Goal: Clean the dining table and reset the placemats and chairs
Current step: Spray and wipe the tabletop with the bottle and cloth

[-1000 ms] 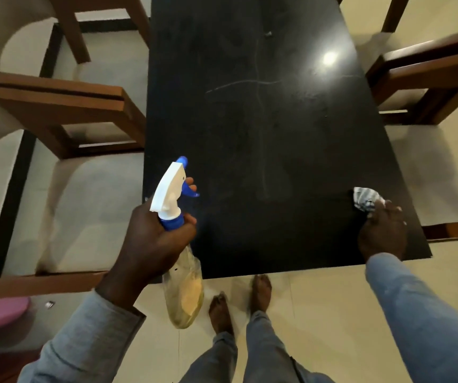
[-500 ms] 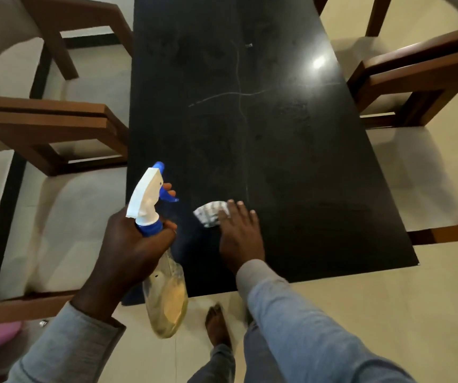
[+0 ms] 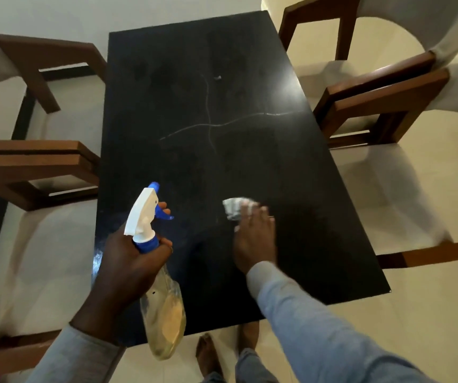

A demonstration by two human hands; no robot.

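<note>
The bench [image 3: 250,161] was a dark rectangular top, its long axis running away from the person toward the far wall. Faint pale streaks crossed near its middle, and a small pale speck [image 3: 217,77] lay toward the far end. A crumpled pale cloth [image 3: 232,207] sat on the near half of the bench, under the fingertips of the right hand [image 3: 254,239], whose fingers lay straight and flat, pressing the cloth to the surface. The left hand [image 3: 128,265] was wrapped round the neck of a spray bottle [image 3: 156,272], forefinger at the blue trigger. The bottle stood tilted over the near left corner, nozzle pointing away toward the far end, yellowish liquid in its base. Wooden chairs with pale seats stood on the left [image 3: 37,164] and on the right [image 3: 382,103].
</note>
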